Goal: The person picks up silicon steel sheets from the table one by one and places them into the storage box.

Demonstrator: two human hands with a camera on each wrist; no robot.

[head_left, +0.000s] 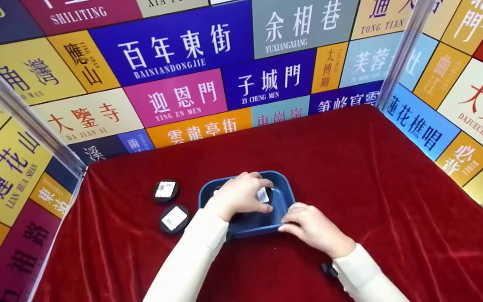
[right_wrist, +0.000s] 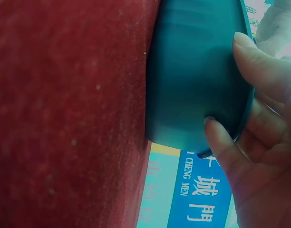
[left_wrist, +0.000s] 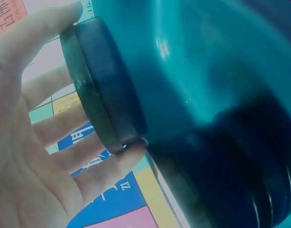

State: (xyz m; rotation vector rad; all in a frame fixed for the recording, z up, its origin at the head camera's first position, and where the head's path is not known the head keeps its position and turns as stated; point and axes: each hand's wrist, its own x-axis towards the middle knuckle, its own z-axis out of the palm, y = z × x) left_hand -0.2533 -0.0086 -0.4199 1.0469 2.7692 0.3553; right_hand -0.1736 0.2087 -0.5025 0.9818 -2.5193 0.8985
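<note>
A blue rectangular box with rounded corners (head_left: 282,188) stands on the red cloth. Over its inside, my left hand (head_left: 241,193) pinches a flat round black disc (left_wrist: 107,85) between thumb and fingertips. In the head view, that hand covers much of the box. More dark round discs (left_wrist: 231,175) lie inside, close beside the held one in the left wrist view. My right hand (head_left: 315,226) grips the box's near right corner, thumb and fingers on either side of the rim, as the right wrist view shows.
Left of the box, two black discs with white labels lie on the cloth, a farther one (head_left: 166,191) and a nearer one (head_left: 174,219). The red cloth (head_left: 371,176) covers the table. Panels with colourful signs (head_left: 174,50) stand around its back and sides.
</note>
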